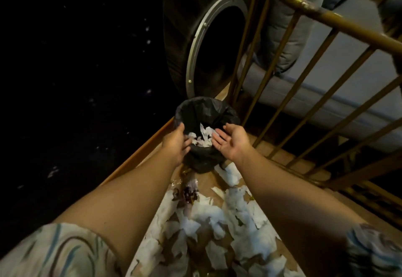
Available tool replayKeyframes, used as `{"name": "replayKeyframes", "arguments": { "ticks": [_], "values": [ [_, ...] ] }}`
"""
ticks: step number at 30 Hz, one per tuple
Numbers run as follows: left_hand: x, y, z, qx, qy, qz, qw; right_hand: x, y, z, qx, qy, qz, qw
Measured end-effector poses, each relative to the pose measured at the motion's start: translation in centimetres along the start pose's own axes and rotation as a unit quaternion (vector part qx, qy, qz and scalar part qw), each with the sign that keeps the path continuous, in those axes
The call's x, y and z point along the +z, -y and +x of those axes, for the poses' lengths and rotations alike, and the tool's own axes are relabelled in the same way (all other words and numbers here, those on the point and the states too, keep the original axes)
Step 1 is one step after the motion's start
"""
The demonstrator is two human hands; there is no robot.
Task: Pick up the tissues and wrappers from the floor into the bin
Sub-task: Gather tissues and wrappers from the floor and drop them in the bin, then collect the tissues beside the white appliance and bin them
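Bin [206, 163] on the floor [208, 181], ahead of both hands. Left hand [175, 144] at the bin's left rim, right hand [231, 143] over its right rim, palm up. Tissues in the bin [203, 138], between the hands. Nearer, between the forearms, loose tissues [219, 222] strewn over the floor (a wrapper [189, 193] among them, toward the left). Railing [304, 76] to the right, metal ring [208, 44] behind the bin.

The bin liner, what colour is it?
Black, a thin plastic bin liner; shows best in the head view, the only one.
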State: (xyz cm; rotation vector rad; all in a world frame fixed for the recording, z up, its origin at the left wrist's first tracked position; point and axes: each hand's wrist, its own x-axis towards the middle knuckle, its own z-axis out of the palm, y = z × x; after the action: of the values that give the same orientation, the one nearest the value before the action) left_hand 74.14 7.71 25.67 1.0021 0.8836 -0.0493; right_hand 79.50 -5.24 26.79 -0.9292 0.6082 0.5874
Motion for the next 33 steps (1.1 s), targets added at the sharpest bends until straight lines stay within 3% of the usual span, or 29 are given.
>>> {"name": "replayKeyframes", "arguments": {
  "ticks": [6, 15, 19, 26, 33],
  "values": [
    [-6.5, 4.6, -6.4, 0.005, -0.073, 0.062, 0.995, -0.3, -6.7, -3.2, 0.024, 0.011, -0.153, 0.988],
    [-19.3, 15.3, -8.1, 0.132, -0.213, 0.156, 0.956, -1.7, -20.5, -6.5, 0.032, 0.052, -0.323, 0.945],
    [-24.8, 22.1, -5.5, 0.147, -0.246, 0.172, 0.943, -3.6, -28.0, -4.9, -0.020, 0.055, -0.353, 0.934],
    [-33.1, 30.6, -2.6, 0.201, -0.232, 0.232, 0.923, -7.2, -39.4, -1.4, -0.048, 0.053, -0.377, 0.923],
    [-40.6, 36.3, -4.2, 0.226, -0.255, 0.253, 0.906, -8.7, -45.1, -2.0, -0.084, 0.094, -0.337, 0.933]
  ]
}}
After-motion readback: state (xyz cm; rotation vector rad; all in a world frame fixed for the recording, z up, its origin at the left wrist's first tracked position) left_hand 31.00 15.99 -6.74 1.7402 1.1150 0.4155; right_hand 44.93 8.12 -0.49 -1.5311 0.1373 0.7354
